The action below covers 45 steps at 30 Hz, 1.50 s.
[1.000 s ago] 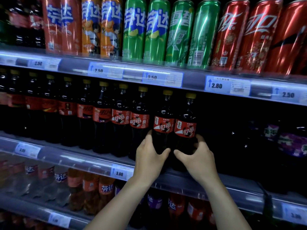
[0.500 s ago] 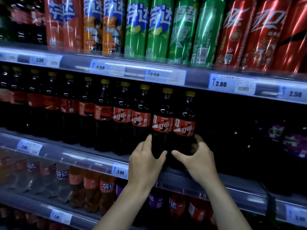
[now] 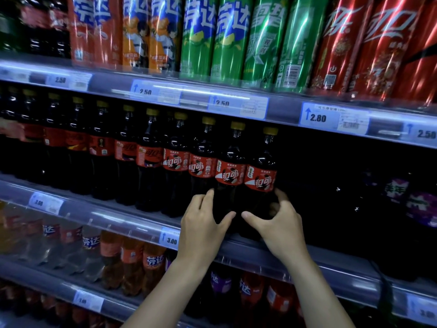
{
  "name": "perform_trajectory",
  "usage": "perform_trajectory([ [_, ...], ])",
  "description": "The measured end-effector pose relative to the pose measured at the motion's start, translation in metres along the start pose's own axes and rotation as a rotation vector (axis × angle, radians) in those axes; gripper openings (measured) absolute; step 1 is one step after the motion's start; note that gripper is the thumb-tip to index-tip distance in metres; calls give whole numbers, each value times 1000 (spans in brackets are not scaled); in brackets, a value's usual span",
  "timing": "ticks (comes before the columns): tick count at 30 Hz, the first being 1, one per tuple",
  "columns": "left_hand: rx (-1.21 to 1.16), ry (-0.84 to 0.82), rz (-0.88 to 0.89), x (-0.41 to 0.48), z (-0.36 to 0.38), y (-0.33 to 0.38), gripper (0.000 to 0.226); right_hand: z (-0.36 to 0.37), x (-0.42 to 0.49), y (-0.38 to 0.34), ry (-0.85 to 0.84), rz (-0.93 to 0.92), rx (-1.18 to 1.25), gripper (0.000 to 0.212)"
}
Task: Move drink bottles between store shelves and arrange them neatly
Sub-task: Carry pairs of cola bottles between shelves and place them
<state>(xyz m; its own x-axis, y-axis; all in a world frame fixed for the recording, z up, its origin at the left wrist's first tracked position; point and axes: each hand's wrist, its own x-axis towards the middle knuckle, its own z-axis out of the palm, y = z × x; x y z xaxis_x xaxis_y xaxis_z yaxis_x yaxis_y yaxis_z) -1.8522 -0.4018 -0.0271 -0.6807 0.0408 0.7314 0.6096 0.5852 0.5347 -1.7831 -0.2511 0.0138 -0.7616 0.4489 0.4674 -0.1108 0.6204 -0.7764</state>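
Note:
A row of dark cola bottles with red labels and yellow caps stands along the middle shelf (image 3: pixel 132 223). My left hand (image 3: pixel 203 229) wraps the lower body of the second cola bottle from the row's right end (image 3: pixel 230 166). My right hand (image 3: pixel 280 227) grips the base of the rightmost cola bottle (image 3: pixel 261 171). Both bottles stand upright on the shelf, side by side and touching. My thumbs nearly meet in front of them.
Tall soda cans (image 3: pixel 267 41) in orange, green and red line the top shelf. Right of the held bottles is a dark gap, then purple-labelled bottles (image 3: pixel 421 207). Orange soda bottles (image 3: pixel 132 261) fill the lower shelf. Price tags (image 3: pixel 333 118) run along the shelf edges.
Both hands stay on the same two bottles. The bottles and hands have shifted slightly left along the shelf, closing up to the row.

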Motion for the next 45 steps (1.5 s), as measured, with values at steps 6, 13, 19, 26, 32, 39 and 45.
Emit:
perform_trajectory([
  [6,-49,-22,-23,-4,-15,0,61,-5,-5,4,0,45,-51,84],
  [13,-22,1,-33,-22,-45,-21,36,3,-36,3,324,-131,-105,34],
  [19,58,-20,-145,-69,-96,-54,27,53,-97,-19,204,-304,4,18],
  [26,247,17,-446,-181,-239,-97,27,158,-197,-63,-379,-227,127,21],
  [32,615,27,-696,-300,-409,-82,29,214,-338,-166,-943,-306,48,17],
  [39,769,115,-1058,-459,-531,-15,40,214,-515,-247,-1365,-478,76,32],
  [45,920,374,-1246,-541,-616,68,33,171,-632,-327,-1540,-728,220,26],
])
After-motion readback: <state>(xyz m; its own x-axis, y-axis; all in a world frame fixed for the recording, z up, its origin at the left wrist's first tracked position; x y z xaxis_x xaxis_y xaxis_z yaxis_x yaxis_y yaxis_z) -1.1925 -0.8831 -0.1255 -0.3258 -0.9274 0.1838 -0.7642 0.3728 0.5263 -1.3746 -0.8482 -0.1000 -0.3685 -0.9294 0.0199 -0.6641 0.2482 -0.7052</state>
